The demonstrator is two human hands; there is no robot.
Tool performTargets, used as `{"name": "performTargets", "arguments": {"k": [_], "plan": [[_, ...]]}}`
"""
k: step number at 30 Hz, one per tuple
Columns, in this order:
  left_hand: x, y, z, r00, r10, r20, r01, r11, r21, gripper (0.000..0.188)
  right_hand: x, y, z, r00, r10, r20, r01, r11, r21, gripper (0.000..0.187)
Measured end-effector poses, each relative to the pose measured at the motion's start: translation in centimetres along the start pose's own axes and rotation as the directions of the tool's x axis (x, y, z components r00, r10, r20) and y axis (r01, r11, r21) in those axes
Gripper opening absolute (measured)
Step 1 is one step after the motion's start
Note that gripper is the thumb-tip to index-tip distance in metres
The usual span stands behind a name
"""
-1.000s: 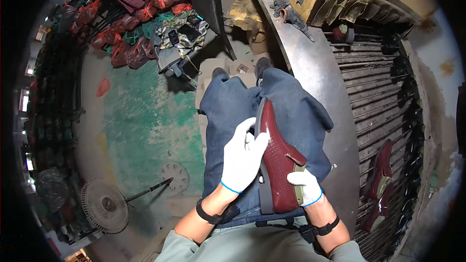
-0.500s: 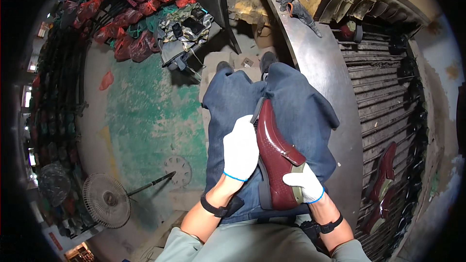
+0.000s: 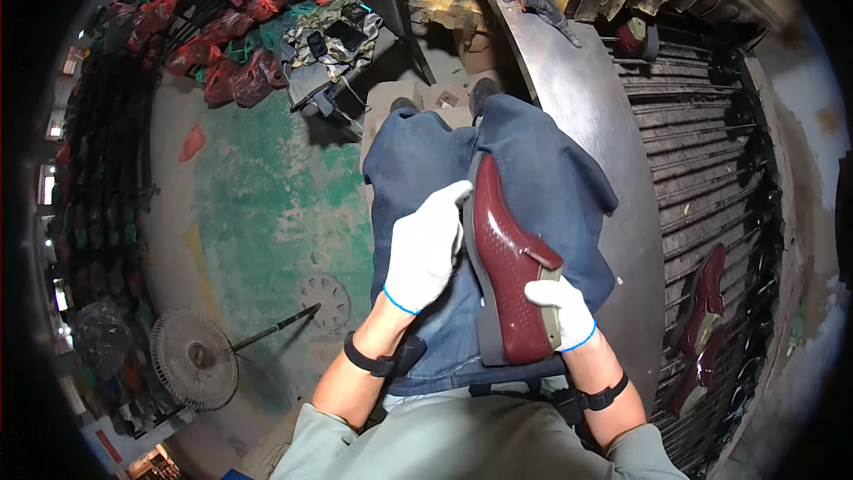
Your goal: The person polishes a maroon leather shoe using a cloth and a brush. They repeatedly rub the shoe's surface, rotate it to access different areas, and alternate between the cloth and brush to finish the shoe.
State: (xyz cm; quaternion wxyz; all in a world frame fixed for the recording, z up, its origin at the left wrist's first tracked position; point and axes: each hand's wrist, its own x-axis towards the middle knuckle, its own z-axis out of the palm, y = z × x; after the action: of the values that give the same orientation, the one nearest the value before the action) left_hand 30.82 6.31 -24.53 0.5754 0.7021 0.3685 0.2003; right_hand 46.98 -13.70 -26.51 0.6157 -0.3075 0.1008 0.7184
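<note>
A glossy dark red loafer (image 3: 506, 258) with a dark sole lies on its side above my lap, toe pointing away from me. Something grey-green (image 3: 553, 302) fills its opening. My right hand (image 3: 565, 309), in a white glove with a blue cuff edge, grips the shoe at the opening, thumb over the upper. On the sole side, my white-gloved left hand (image 3: 425, 249) is closed beside the front of the shoe, one fingertip up against the toe edge. Its other fingers curl out of sight, and I cannot make out what they hold, if anything.
A metal bench (image 3: 613, 151) with a dark glove (image 3: 544, 5) runs along my right. Beyond it, a slatted rack (image 3: 684, 187) bears more dark red shoes (image 3: 708, 298). At left stand a fan (image 3: 195, 358) and a chair heaped with camouflage cloth (image 3: 333, 40); red bags (image 3: 253, 76) lie behind.
The shoe has come slightly farther from me and turned to stand straighter. My left hand has shifted away with it, and its fingertip now shows at the toe edge. The right hand keeps its grip.
</note>
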Motion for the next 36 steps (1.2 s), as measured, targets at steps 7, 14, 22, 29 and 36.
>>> {"name": "performTargets", "arguments": {"k": [7, 14, 22, 29, 36], "plan": [[-0.2, -1.3, 3.1, 0.971, 0.172, -0.166, -0.173, 0.985, 0.008, 0.036, 0.6, -0.9, -0.3, 0.986, 0.109, 0.129, -0.135, 0.968, 0.211, 0.083], [-3.0, 2.7, 3.9, 0.981, -0.196, 0.008, 0.195, 0.981, 0.018, 0.068, 0.7, -1.2, -0.1, 0.995, 0.084, -0.05, -0.071, 0.973, 0.218, 0.065], [-3.1, 1.5, 4.2, 0.974, -0.219, -0.065, 0.222, 0.974, 0.046, 0.059, 1.4, -0.8, 0.2, 0.987, 0.102, -0.126, -0.08, 0.982, 0.17, 0.055], [-2.7, 0.3, 3.8, 0.986, -0.131, -0.103, 0.141, 0.986, 0.092, 0.053, 1.6, -1.0, 0.8, 0.988, 0.096, -0.12, -0.085, 0.992, 0.097, 0.06], [-3.3, 0.7, 2.3, 0.999, 0.039, -0.033, -0.026, 0.943, 0.331, 0.054, 1.8, -0.5, 2.8, 0.978, -0.03, -0.206, 0.012, 0.996, -0.088, 0.059]]}}
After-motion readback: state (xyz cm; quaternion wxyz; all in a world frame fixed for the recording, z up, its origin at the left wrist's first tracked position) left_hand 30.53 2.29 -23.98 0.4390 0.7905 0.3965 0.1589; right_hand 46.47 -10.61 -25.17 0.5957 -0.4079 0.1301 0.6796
